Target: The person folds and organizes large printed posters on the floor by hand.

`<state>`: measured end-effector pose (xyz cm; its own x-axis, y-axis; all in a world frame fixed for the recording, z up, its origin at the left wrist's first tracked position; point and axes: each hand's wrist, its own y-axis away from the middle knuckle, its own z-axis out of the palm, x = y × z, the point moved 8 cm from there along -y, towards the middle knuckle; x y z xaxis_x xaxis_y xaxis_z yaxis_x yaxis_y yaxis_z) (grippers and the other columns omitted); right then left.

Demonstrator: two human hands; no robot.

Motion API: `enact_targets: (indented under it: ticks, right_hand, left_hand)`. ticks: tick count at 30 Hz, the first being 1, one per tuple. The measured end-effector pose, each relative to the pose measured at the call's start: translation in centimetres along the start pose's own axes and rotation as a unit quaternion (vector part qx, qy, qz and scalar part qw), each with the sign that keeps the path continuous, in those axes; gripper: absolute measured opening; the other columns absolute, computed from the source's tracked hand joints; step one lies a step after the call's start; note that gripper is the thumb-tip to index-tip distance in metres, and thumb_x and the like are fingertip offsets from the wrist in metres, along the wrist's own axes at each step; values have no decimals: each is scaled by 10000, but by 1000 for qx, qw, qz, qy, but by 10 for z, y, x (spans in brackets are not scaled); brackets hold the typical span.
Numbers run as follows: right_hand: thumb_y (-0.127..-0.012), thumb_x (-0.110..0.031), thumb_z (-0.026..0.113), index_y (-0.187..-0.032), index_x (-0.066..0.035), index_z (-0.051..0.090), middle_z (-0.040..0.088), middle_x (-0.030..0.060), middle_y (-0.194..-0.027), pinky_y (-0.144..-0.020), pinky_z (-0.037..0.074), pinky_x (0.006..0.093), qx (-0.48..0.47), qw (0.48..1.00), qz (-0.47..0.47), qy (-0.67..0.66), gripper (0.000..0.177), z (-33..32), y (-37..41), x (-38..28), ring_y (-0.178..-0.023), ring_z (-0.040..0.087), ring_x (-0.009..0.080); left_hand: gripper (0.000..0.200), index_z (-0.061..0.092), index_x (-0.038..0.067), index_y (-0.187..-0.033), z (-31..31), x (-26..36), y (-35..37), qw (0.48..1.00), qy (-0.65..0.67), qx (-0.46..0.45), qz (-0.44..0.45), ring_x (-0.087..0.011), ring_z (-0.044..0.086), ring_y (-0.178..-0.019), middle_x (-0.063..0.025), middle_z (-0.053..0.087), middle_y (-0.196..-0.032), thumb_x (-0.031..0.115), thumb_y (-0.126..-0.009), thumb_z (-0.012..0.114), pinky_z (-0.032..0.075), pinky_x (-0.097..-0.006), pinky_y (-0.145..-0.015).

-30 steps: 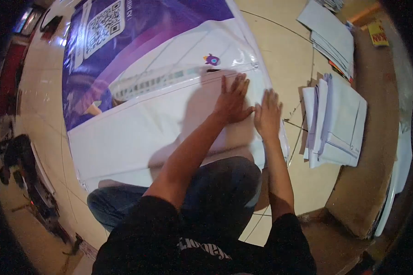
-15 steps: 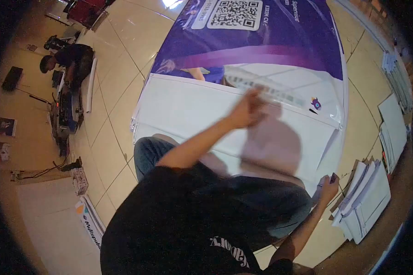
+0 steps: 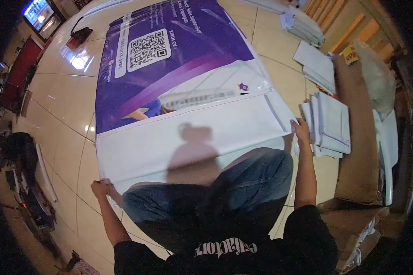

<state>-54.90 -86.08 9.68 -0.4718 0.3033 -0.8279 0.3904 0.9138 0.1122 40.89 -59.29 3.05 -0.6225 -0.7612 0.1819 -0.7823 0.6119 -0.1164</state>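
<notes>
A large printed banner (image 3: pixel 192 50), purple with a QR code, lies on the floor before my crossed legs. Its near end is folded back into a white flap (image 3: pixel 133 146) that shows the plain underside. My left hand (image 3: pixel 101 189) is closed around the flap's near left corner, beside my knee. At the near right corner my right hand (image 3: pixel 300 130) pinches the banner's edge, a little farther from my body. Between the two hands the near edge runs taut above my legs. Both sets of fingertips are partly hidden.
Stacks of folded white sheets (image 3: pixel 332 121) lie right of the banner, beside a long cardboard box (image 3: pixel 360 160). Clear plastic wrapping (image 3: pixel 374 68) rests on it. Another person in dark clothing (image 3: pixel 20 149) is at the far left, near a white roll (image 3: pixel 46 174).
My left hand has gone from over the middle of the flap to its left corner. My right hand has taken hold of the right corner. The view has turned to the right.
</notes>
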Motion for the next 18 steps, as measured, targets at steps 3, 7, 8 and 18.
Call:
enact_targets:
  ticks: [3,7,8,18]
  right_hand:
    - [-746,-165,647,-984,37,612,647,126,-876,-735,436,292,33,994,-88,60,314,-18,-5,-21,-796,584,177]
    - [-749,-118,641,-1128,40,504,553,166,-1098,-823,437,326,-15,994,-103,-32,433,-21,-9,-19,-985,536,238]
    - [-748,-102,639,-1142,25,477,531,151,-1114,-787,451,323,-28,995,-54,-77,445,-19,-5,-14,-970,534,235]
    - [-739,13,611,-929,-3,555,528,129,-1120,-847,422,310,-21,993,-111,-45,199,-32,-45,21,-1035,484,213]
  left_hand:
    - [240,584,-23,-769,-7,2,8,997,-37,31,54,-355,592,-733,-201,590,-760,213,-730,590,483,-420,-650]
    - [368,601,-18,-850,1,-10,18,996,61,-62,-5,-306,625,-793,-206,623,-863,324,-714,620,504,-393,-662]
    - [400,598,-40,-828,22,-29,22,992,96,-61,-59,-300,633,-744,-203,630,-808,339,-706,632,506,-399,-642]
    - [511,502,-96,-1054,52,-51,57,861,399,-154,-275,-360,569,-972,-281,570,-1014,259,-700,603,445,-398,-833]
